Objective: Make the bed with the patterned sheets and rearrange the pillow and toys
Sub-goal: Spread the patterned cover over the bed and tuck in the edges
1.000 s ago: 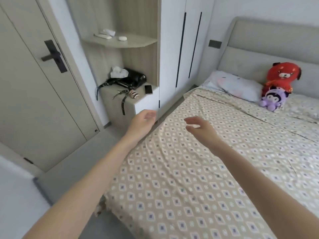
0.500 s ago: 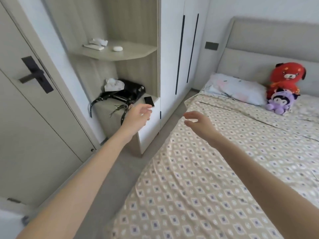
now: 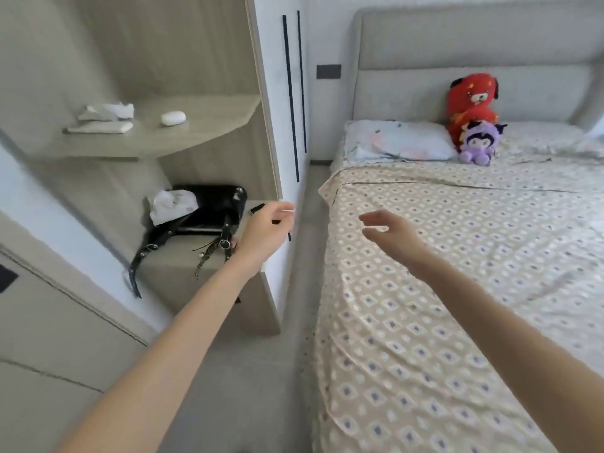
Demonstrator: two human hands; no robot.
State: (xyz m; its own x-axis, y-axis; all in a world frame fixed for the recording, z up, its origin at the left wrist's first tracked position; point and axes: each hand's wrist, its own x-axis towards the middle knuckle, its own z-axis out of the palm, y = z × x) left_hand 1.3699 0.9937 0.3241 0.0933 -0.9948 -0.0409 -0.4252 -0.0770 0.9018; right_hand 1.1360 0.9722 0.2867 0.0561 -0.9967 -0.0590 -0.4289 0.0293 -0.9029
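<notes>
The beige patterned sheet (image 3: pixel 457 289) lies spread over the bed, with mild wrinkles near its left edge. A pale blue pillow (image 3: pixel 397 140) rests at the head on the left. Beside it a red plush toy (image 3: pixel 472 101) leans on the grey headboard, and a small purple plush toy (image 3: pixel 480 145) sits in front of it. My left hand (image 3: pixel 266 232) is raised over the gap beside the bed, fingers loosely curled, holding nothing. My right hand (image 3: pixel 390 232) hovers above the sheet's left part, fingers apart and empty.
A low cabinet (image 3: pixel 209 273) on the left carries a black bag (image 3: pixel 202 212) with dangling straps, crumpled tissue and a dark phone. A shelf (image 3: pixel 157 132) above holds small white items. White wardrobe doors (image 3: pixel 287 93) face the bed across a narrow floor strip (image 3: pixel 304 256).
The view has moved forward along the bedside toward the headboard. Both hands stay raised and empty, and the pillow and toys appear closer.
</notes>
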